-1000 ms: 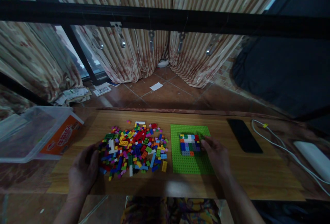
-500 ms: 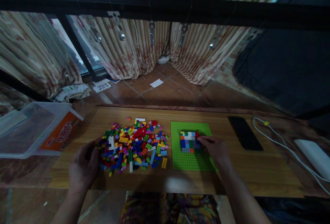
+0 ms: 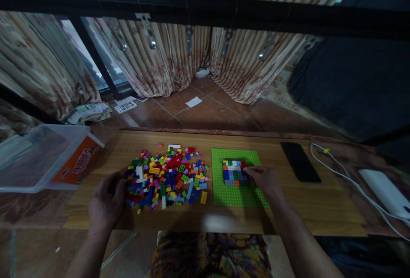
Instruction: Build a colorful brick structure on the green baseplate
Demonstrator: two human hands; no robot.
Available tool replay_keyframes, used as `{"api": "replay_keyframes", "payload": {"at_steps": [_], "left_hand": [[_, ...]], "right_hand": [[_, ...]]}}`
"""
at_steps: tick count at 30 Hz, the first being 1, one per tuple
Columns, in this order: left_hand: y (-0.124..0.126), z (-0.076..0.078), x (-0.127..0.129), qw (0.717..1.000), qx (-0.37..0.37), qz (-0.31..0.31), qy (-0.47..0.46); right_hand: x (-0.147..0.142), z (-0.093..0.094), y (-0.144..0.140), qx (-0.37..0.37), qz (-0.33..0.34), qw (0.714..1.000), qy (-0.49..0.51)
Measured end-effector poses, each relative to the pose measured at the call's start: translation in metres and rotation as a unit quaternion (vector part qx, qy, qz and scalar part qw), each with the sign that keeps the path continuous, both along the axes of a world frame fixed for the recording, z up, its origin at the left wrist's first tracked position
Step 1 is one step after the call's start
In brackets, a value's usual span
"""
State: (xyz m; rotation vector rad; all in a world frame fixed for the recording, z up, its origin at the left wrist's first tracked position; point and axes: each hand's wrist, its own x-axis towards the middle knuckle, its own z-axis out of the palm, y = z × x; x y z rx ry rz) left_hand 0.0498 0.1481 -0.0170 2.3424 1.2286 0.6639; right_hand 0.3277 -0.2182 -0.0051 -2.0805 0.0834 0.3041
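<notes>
A loose pile of many-coloured building bricks (image 3: 173,175) is spread over the left half of the wooden table. My left hand (image 3: 107,199) rests at the pile's left edge, its fingers loosely curved and thumb apart, with no brick visible in it. Right of the pile lies a green studded baseplate (image 3: 221,197). On it stands a low, roughly square block of joined bricks (image 3: 234,173) in blue, white, red, orange and grey. My right hand (image 3: 264,179) pinches at this block's right side, close to a red brick. Whatever its fingertips hold is hidden.
A clear plastic bin (image 3: 38,158) with an orange label stands at the left. A black phone (image 3: 300,162) lies right of the baseplate, with a white cable (image 3: 344,177) and a white power bank (image 3: 384,190) beyond it. A dark horizontal bar (image 3: 205,11) crosses above.
The camera view has shifted slightly. My right hand stays at the block's right side with its fingertips a little lower against the red brick. My left hand has barely moved.
</notes>
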Motion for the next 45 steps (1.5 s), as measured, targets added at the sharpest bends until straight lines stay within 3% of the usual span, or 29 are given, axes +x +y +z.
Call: {"api": "replay_keyframes", "payload": {"at_steps": [7,13,18,24,27,36,41,45], "left_hand": [[0.001,-0.003,-0.001,1.000,0.010,-0.013,-0.014],[0.000,-0.002,0.000,1.000,0.014,-0.014,-0.014],[-0.004,0.002,0.002,0.999,0.010,-0.018,-0.030],[-0.004,0.001,0.002,0.999,0.011,-0.014,-0.030],[-0.002,-0.002,0.001,0.999,0.013,-0.019,-0.037],[-0.002,-0.003,0.001,0.999,0.008,-0.014,-0.042],[-0.006,0.001,0.002,0.999,0.000,-0.011,-0.042],[-0.006,0.002,0.001,0.999,0.003,-0.016,-0.042]], "right_hand": [[-0.003,0.002,-0.004,0.050,0.015,0.999,0.009],[-0.011,-0.001,-0.013,0.077,-0.013,0.997,-0.008],[-0.032,0.006,-0.016,0.030,0.004,0.996,-0.089],[-0.078,0.014,0.020,0.031,0.192,0.963,-0.188],[-0.092,0.013,0.043,0.008,0.255,0.944,-0.209],[-0.093,0.017,0.078,-0.030,0.308,0.917,-0.251],[-0.088,0.010,0.095,-0.087,0.328,0.907,-0.250],[-0.085,0.006,0.104,-0.078,0.322,0.913,-0.238]]}}
